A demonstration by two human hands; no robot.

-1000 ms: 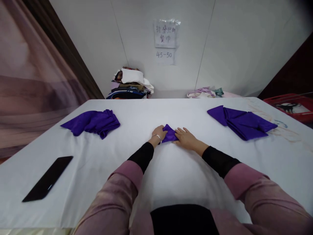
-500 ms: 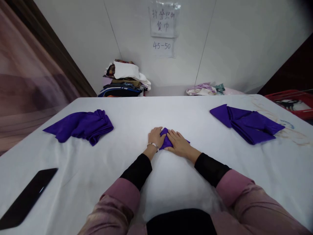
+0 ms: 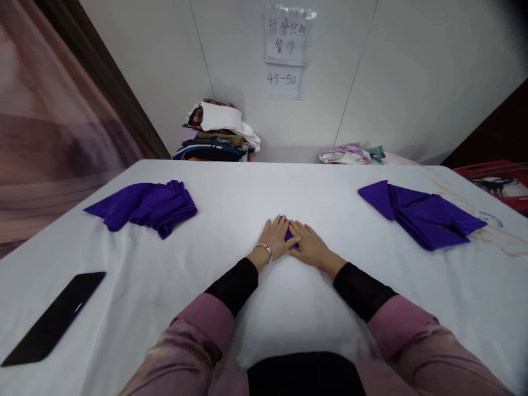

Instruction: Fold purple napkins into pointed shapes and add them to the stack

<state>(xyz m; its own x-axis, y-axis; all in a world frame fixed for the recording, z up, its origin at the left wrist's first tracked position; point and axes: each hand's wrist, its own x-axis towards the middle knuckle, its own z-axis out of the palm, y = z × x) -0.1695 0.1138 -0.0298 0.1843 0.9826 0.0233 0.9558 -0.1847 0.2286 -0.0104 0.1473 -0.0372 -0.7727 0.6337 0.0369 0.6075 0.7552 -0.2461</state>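
A small folded purple napkin (image 3: 288, 234) lies on the white tablecloth in front of me, mostly hidden beneath my hands. My left hand (image 3: 274, 238) rests flat on its left part, fingers stretched forward, a bracelet on the wrist. Over the right part lies my right hand (image 3: 308, 245), also flat with its fingers extended. The two hands meet near the thumbs, and only a narrow strip of purple shows between them. Neither hand grips the cloth.
Bunched purple cloth (image 3: 150, 206) lies at the left; folded purple cloth (image 3: 424, 212) lies at the right. A black flat panel (image 3: 55, 319) is at the near left. Beyond the table are a clothes pile (image 3: 218, 132), more fabric (image 3: 350, 154) and a red basket (image 3: 495, 168).
My hands have come closer together over the napkin, covering more of it. The corner that stuck out beyond my right hand no longer shows. The whole view has shifted slightly.
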